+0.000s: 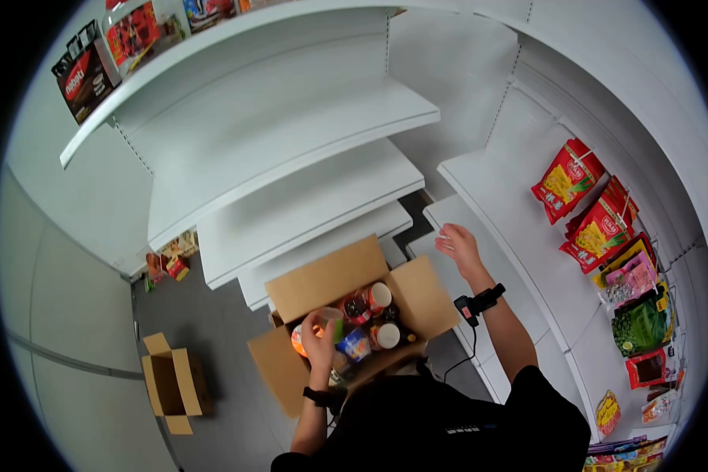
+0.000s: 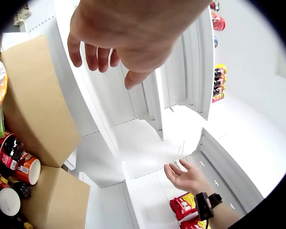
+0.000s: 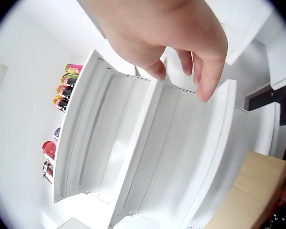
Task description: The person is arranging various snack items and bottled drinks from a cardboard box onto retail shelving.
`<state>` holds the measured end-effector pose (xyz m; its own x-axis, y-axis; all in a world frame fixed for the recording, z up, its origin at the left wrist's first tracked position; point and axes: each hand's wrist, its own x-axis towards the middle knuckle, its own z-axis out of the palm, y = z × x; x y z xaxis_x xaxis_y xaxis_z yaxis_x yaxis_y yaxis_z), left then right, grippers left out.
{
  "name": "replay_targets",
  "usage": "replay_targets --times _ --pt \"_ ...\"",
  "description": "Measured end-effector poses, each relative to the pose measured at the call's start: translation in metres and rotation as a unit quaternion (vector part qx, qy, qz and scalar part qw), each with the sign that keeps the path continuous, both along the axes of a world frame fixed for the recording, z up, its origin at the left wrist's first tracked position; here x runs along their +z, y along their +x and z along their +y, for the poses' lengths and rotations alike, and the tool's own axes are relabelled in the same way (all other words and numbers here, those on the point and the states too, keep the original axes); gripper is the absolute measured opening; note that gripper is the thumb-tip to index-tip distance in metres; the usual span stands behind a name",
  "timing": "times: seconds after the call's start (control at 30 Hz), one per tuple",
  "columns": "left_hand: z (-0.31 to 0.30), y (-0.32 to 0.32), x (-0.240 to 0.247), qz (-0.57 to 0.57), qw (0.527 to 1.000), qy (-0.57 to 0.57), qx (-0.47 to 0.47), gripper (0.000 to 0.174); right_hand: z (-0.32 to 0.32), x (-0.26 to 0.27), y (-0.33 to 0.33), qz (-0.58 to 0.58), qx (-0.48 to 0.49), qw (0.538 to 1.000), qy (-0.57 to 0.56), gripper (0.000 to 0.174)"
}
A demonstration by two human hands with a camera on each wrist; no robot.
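My left hand point(image 1: 317, 346) is over the left side of an open cardboard box point(image 1: 326, 271), beside a clear round lid or tub point(image 1: 332, 316). In the left wrist view the fingers of this hand point(image 2: 126, 33) hang loosely bent and hold nothing. Packed in the box are red cups with white lids point(image 1: 380, 296), a blue-and-white packet point(image 1: 355, 344), dark bottles and an orange-rimmed bowl point(image 1: 297, 340). Raised to the right of the box, before the side shelves, is my right hand point(image 1: 460, 248). Its fingers are relaxed, with nothing between them in the right wrist view.
Tiered white shelves point(image 1: 291, 149) rise behind the box. Red snack bags point(image 1: 570, 181) and other packets hang on the right wall. A second open box point(image 1: 177, 381) stands on the floor at left. A dark carton point(image 1: 85, 79) and a red-capped jar point(image 1: 131, 33) sit on the top shelf.
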<state>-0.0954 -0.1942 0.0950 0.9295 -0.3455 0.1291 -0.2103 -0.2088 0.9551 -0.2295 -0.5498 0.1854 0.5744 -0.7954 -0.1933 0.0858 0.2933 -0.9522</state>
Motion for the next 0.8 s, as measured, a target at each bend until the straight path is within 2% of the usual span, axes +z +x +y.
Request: replay_targets --times 0.17,0.3,0.37,0.47,0.57,0.6,0.7,0.73,0.8 --pt "0.015 -0.004 -0.012 0.032 0.999 0.032 0.008 0.034 0.027 -0.074 -0.017 0.016 -0.015 0.988 0.154 0.041" --pt "0.020 -0.005 -0.055 0.060 0.997 0.045 0.025 0.036 0.042 -0.126 -0.030 0.009 -0.019 0.967 0.253 0.040" --pt "0.021 -0.009 -0.058 0.067 0.994 0.089 0.020 0.038 0.049 -0.146 -0.037 0.000 -0.018 0.956 0.294 0.039" --pt "0.019 -0.019 -0.072 0.100 0.990 0.096 0.017 0.039 0.055 -0.179 -0.047 0.000 -0.020 0.934 0.356 0.043" --pt "0.022 -0.022 -0.106 0.125 0.982 0.143 -0.002 0.041 0.059 -0.209 -0.054 0.049 -0.024 0.927 0.370 0.048" --pt "0.016 -0.028 -0.083 0.207 0.968 0.142 -0.007 0.047 0.060 -0.216 -0.057 0.060 -0.024 0.924 0.376 0.048" --pt "0.013 -0.026 -0.118 0.155 0.964 0.212 -0.030 0.050 0.064 -0.231 -0.067 0.087 -0.028 0.914 0.394 0.050" --pt "0.010 -0.028 -0.122 0.190 0.960 0.204 -0.028 0.053 0.066 -0.235 -0.068 0.097 -0.034 0.910 0.401 0.050" --pt "0.003 -0.024 -0.134 0.188 0.955 0.223 -0.046 0.054 0.068 -0.238 -0.072 0.105 -0.034 0.903 0.415 0.048"
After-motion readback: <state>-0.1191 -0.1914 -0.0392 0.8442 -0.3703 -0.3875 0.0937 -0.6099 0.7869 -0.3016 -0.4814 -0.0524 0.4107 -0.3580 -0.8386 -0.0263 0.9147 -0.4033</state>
